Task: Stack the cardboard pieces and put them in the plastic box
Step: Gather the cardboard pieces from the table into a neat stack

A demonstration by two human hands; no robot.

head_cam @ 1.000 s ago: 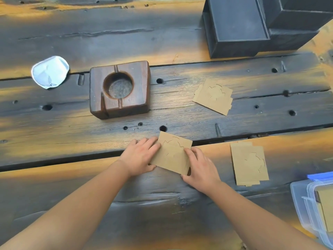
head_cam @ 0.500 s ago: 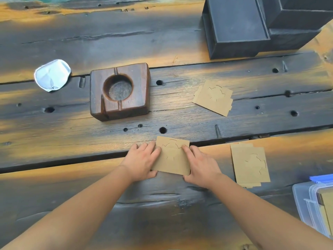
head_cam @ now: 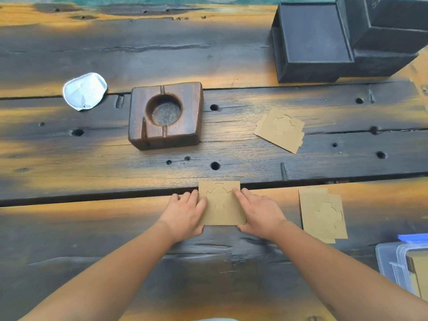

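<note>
A small stack of brown cardboard pieces (head_cam: 221, 206) lies flat on the wooden table in front of me, squared to the table edge. My left hand (head_cam: 185, 210) presses against its left side and my right hand (head_cam: 259, 212) against its right side, fingers lying on the top piece. A second loose pile of cardboard pieces (head_cam: 280, 129) lies further back on the right. A third pile (head_cam: 323, 215) rests to the right of my right hand. The clear plastic box (head_cam: 389, 262) with a blue part sits at the right edge, with cardboard inside it.
A dark wooden block with a round hollow (head_cam: 165, 114) stands behind my left hand. A crumpled white foil lid (head_cam: 84, 91) lies at the far left. Black boxes (head_cam: 324, 42) occupy the far right corner. The table (head_cam: 92, 158) has gaps and holes.
The stack between my hands has turned from tilted to square with the table edge. Both hands have closed in on its sides.
</note>
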